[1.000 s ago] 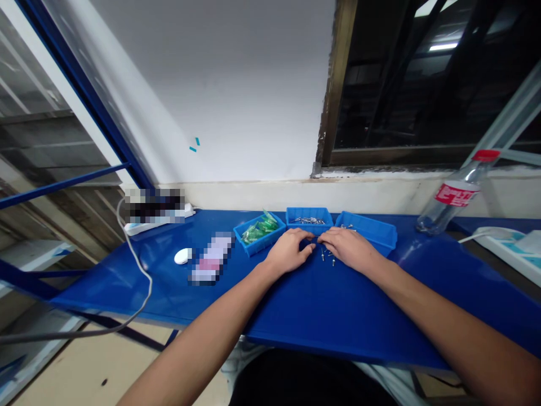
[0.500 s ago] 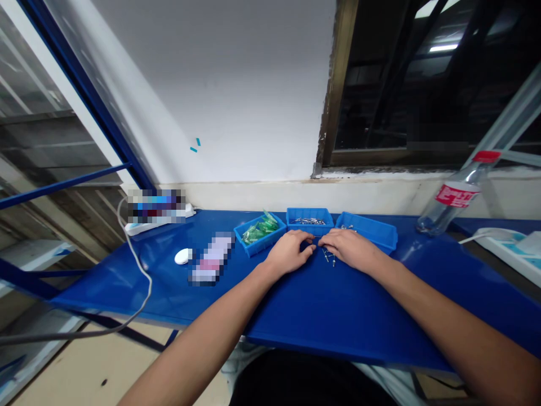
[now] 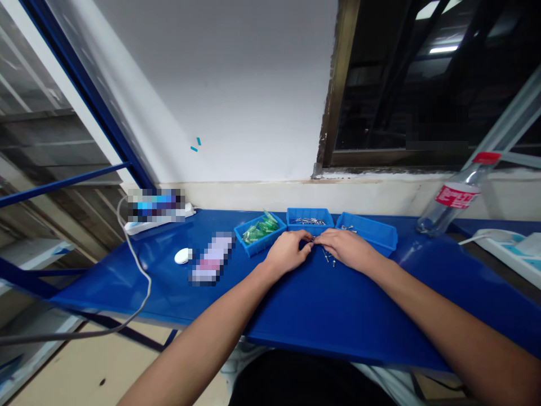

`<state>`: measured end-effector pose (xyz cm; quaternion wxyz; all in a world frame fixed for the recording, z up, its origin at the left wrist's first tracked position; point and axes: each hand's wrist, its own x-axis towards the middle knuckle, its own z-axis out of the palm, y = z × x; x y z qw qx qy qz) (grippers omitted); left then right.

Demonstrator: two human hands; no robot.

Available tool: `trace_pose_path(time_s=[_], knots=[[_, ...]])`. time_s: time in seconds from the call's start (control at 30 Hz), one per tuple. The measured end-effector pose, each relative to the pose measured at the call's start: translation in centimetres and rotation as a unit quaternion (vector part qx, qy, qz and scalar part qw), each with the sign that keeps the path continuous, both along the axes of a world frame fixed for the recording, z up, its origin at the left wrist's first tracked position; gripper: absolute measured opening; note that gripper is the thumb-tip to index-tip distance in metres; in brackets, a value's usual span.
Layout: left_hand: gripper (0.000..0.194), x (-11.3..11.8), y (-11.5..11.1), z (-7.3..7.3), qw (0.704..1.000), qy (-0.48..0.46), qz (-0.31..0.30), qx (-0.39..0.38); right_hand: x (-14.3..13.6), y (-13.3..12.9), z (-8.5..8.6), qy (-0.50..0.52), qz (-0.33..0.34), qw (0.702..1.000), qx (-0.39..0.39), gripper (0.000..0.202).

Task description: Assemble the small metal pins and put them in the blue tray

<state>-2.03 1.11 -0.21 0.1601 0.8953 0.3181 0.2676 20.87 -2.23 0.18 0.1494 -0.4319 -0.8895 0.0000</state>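
My left hand (image 3: 288, 248) rests on the blue table with fingers curled and thumb bent in. Against its fingertips, my right hand (image 3: 343, 246) has its fingers bent and drawn together. A tiny dark or metal piece seems to show where the fingertips meet, too small to name. Under and beside my right fingers lie several thin metal pins with heads (image 3: 333, 263), resembling blind rivets. Just behind the hands, the middle blue bin (image 3: 310, 230) holds more such metal pieces. The right blue bin (image 3: 382, 234) has a few at its left end.
At the left, another blue bin (image 3: 258, 246) holds green plastic packets. A white round object (image 3: 182, 256) and a blurred-out flat item (image 3: 211, 259) lie further left. A plastic bottle (image 3: 454, 197) stands at right, near a white power strip (image 3: 507, 248). A grey cable (image 3: 141, 270) crosses the left edge.
My right hand has shifted slightly left, so its fingertips now meet those of my left hand. My left hand has barely moved.
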Motion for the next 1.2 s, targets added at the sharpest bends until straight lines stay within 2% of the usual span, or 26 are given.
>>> trace_pose_path(time_s=[0.33,0.67,0.97,1.07,1.2], knots=[[0.024,0.0,0.1,0.0,1.000,0.002,0.011,0.027,-0.5,0.1,-0.2,0.016,-0.032,0.998,0.060,0.024],[0.027,-0.1,0.3,-0.2,0.999,0.038,0.004,0.030,-0.6,0.5,-1.1,0.035,-0.025,0.999,0.030,0.022],[0.024,0.0,0.0,0.3,0.999,0.033,-0.006,0.021,-0.7,0.3,-0.9,0.035,-0.014,0.999,0.024,0.018],[0.022,0.0,-0.1,0.5,1.000,0.012,0.005,0.020,-0.9,0.1,-0.8,0.067,-0.024,0.997,0.036,0.020],[0.024,0.1,-0.3,1.0,0.999,-0.035,0.018,0.010,-1.4,-0.4,-0.5,0.160,-0.037,0.986,0.036,0.029]])
